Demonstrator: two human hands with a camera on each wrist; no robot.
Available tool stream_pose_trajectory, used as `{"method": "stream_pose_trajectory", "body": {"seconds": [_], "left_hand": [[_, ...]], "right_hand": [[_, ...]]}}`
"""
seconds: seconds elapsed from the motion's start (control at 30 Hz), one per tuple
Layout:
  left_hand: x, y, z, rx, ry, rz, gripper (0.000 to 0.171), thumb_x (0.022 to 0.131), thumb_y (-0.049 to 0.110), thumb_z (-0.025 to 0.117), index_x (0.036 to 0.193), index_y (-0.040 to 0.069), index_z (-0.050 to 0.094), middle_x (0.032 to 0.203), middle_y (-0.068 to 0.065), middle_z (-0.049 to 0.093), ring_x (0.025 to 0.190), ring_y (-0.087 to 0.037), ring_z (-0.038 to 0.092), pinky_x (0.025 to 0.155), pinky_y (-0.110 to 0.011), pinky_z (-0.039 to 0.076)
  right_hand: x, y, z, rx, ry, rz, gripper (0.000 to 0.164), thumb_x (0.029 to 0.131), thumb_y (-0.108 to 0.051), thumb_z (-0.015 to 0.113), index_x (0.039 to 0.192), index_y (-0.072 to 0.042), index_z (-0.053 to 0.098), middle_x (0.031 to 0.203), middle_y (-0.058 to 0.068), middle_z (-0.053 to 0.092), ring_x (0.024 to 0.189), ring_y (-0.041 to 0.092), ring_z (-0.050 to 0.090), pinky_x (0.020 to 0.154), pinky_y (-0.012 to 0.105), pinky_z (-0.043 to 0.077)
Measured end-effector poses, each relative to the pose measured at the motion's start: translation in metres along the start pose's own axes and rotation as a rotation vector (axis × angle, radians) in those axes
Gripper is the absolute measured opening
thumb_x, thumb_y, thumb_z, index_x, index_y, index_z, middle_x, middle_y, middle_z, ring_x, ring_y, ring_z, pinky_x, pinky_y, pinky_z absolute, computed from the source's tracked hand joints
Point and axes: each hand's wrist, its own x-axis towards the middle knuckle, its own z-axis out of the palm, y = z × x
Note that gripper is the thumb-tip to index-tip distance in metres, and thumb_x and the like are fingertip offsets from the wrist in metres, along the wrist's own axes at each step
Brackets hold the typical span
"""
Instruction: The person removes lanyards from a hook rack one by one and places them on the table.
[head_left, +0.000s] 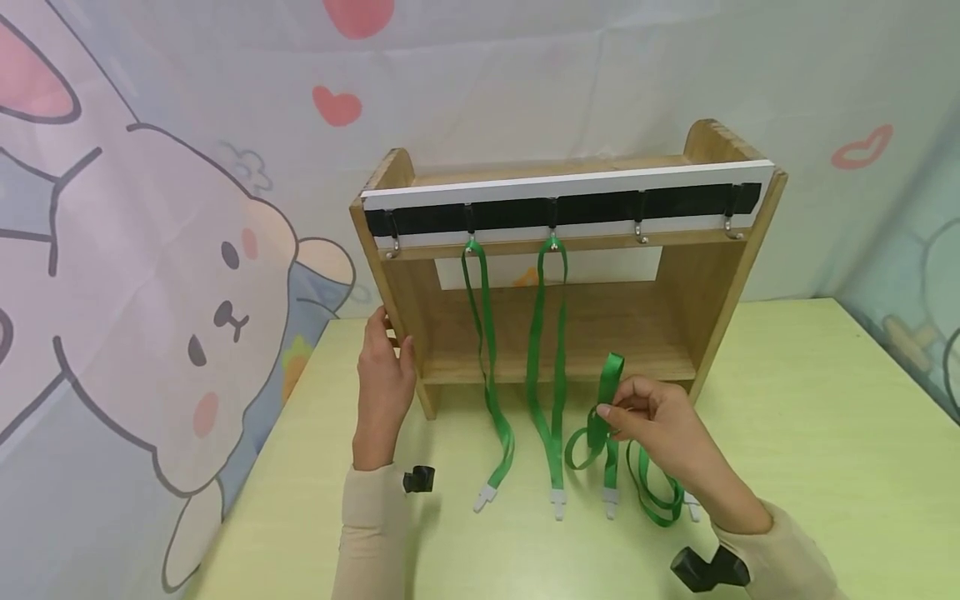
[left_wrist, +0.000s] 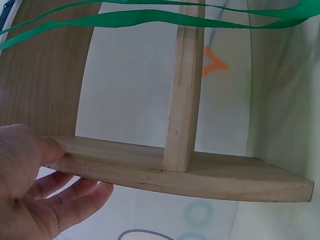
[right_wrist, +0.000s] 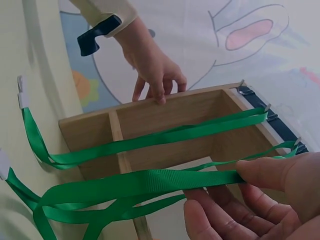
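Note:
My right hand [head_left: 667, 421] pinches a green lanyard [head_left: 612, 375] between thumb and fingers, in front of the wooden shelf [head_left: 558, 367]. Below the fingers that lanyard hangs in loops, its white clip [head_left: 611, 500] low over the table. At the shelf's left side panel, my left hand [head_left: 384, 375] holds the edge; the left wrist view shows the thumb on one face of the panel [left_wrist: 125, 170] and fingers on the other. Two more lanyards hang from hooks, one at the left [head_left: 489, 367] and one at the middle [head_left: 535, 358].
Another green lanyard [head_left: 662, 512] lies looped on the yellow-green table [head_left: 810, 433], under the right forearm. Several metal hooks line the black strip [head_left: 600, 212] along the shelf's top front; those at the far left and on the right bear nothing. Behind stands a printed cloth backdrop [head_left: 525, 92].

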Motion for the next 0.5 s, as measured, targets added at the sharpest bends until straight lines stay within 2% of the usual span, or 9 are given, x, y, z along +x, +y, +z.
{"method": "stream_pose_trajectory", "body": {"seconds": [0.23, 0.37, 0.5], "left_hand": [[-0.003, -0.003, 0.0, -0.015, 0.007, 0.002, 0.048, 0.1, -0.003, 0.058, 0.142, -0.01, 0.036, 0.121, -0.028, 0.053, 0.095, -0.039, 0.061, 0.073, -0.047, 0.059], [-0.002, -0.002, 0.001, -0.016, 0.011, 0.012, 0.048, 0.1, -0.003, 0.059, 0.142, -0.01, 0.037, 0.121, -0.029, 0.053, 0.095, -0.039, 0.061, 0.073, -0.047, 0.059], [0.0, -0.003, 0.001, -0.008, 0.011, 0.014, 0.049, 0.099, -0.004, 0.059, 0.142, -0.01, 0.037, 0.122, -0.029, 0.053, 0.095, -0.039, 0.061, 0.072, -0.047, 0.059]], "right_hand": [[-0.001, 0.0, 0.003, 0.015, -0.04, 0.02, 0.013, 0.097, -0.004, 0.066, 0.098, 0.008, 0.06, 0.09, 0.014, 0.071, 0.074, 0.019, 0.069, 0.072, 0.032, 0.06], [0.001, 0.005, 0.004, 0.019, -0.053, 0.018, 0.013, 0.097, -0.002, 0.066, 0.098, 0.009, 0.06, 0.088, 0.014, 0.07, 0.071, 0.016, 0.068, 0.071, 0.034, 0.061], [0.005, 0.013, 0.006, 0.005, -0.048, 0.041, 0.013, 0.097, -0.004, 0.066, 0.098, 0.008, 0.06, 0.087, 0.013, 0.071, 0.069, 0.018, 0.069, 0.069, 0.033, 0.061]]}}
